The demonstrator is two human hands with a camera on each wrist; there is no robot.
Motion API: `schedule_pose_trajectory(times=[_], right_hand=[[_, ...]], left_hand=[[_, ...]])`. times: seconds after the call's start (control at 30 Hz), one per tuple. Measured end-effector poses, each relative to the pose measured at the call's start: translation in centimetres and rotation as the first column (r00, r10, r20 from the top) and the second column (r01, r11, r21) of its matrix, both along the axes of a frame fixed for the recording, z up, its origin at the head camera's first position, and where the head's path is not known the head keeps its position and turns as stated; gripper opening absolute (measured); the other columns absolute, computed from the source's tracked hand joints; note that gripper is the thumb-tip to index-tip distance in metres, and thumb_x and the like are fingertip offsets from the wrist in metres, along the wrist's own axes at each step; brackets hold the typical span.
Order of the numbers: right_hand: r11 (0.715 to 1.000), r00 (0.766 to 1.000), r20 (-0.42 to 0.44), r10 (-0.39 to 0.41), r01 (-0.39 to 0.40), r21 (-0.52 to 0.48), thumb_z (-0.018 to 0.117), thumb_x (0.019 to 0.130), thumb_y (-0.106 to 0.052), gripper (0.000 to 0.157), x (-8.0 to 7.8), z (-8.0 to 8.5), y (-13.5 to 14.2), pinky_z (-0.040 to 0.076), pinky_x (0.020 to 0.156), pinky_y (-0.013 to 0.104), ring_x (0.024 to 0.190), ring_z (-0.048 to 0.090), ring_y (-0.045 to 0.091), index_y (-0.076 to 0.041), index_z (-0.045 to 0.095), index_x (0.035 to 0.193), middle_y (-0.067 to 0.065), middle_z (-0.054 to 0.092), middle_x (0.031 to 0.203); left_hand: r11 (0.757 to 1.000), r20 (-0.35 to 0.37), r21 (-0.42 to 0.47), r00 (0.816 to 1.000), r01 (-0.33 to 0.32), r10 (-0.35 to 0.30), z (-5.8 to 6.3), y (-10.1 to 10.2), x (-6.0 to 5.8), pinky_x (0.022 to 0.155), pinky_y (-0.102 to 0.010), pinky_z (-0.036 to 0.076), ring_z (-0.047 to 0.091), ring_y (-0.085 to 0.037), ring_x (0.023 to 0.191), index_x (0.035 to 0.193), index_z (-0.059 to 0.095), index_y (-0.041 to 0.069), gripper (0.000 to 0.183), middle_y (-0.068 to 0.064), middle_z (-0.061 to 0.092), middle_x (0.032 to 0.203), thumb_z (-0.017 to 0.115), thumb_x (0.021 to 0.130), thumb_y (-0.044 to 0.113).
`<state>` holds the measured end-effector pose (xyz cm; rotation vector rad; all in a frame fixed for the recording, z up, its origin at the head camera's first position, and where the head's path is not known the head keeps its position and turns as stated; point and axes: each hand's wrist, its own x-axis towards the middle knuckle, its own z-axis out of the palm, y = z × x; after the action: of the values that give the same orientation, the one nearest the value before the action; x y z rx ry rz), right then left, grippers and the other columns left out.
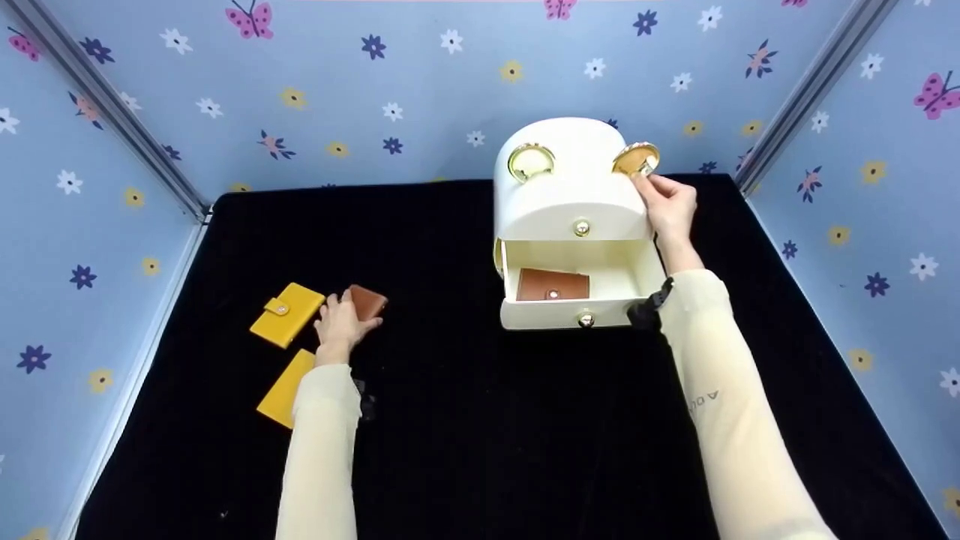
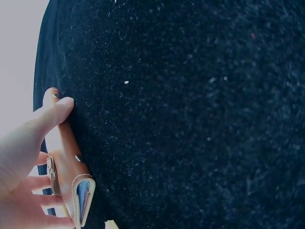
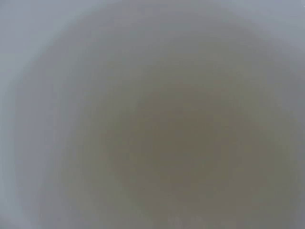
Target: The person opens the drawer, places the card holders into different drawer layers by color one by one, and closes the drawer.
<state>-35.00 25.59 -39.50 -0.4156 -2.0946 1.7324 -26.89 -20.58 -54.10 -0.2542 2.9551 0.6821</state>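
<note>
Black cloth (image 1: 465,435), blue flowered walls (image 1: 420,142), left hand (image 1: 342,324) gripping brown wallet (image 1: 369,302), right hand (image 1: 673,208) pinching gold-rimmed disc (image 1: 634,159)

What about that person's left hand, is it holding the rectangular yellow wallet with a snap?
No: the left hand grips a folded brown leather-look wallet, and the yellow wallet lies beside the hand.

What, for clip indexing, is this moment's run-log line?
left hand: gripping brown wallet; right hand: holding gold disc on cabinet; lower drawer: open, second brown wallet inside; two yellow wallets: on cloth
</note>
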Motion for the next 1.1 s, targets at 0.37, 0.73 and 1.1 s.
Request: schedule_pose_trajectory(times=[0.37, 0.73, 1.1], right_hand=[[1.000, 1.000, -0.007, 0.007, -0.007, -0.017, 0.074, 0.071, -0.027, 0.030, -0.1, 0.0, -0.2, 0.045, 0.061, 0.018, 0.066, 0.058, 0.007, -0.007, 0.071, 0.094, -0.002, 0.066, 0.080], [0.999, 1.000, -0.024, 0.010, -0.011, -0.052, 0.075, 0.071, -0.022, 0.027, -0.1, 0.1, -0.2, 0.045, 0.058, 0.017, 0.063, 0.058, 0.007, -0.006, 0.071, 0.092, -0.001, 0.066, 0.078], [0.999, 1.000, -0.003, -0.002, 0.002, -0.039, 0.074, 0.071, -0.024, 0.025, 0.0, 0.1, 0.0, 0.044, 0.058, 0.017, 0.062, 0.056, 0.006, -0.007, 0.072, 0.090, -0.005, 0.065, 0.074]], left_hand=[[1.000, -0.056, -0.021, 0.998, -0.013, 0.012, -0.1, 0.3, 0.0, 0.082, -0.058, 0.034, 0.035, -0.045, 0.106, 0.130, 0.035, -0.007, 0.075, -0.030, 0.036, 0.121, 0.070, 0.073, 0.029], [0.999, -0.111, -0.051, 0.994, 0.004, -0.010, 0.7, 1.1, 0.0, 0.080, -0.058, 0.035, 0.036, -0.045, 0.103, 0.128, 0.038, -0.007, 0.074, -0.029, 0.039, 0.118, 0.071, 0.072, 0.028], [1.000, -0.182, 0.019, 0.983, 0.001, 0.002, 1.9, 3.2, 0.2, 0.080, -0.056, 0.036, 0.035, -0.042, 0.107, 0.132, 0.036, -0.004, 0.077, -0.027, 0.036, 0.125, 0.072, 0.072, 0.027]])
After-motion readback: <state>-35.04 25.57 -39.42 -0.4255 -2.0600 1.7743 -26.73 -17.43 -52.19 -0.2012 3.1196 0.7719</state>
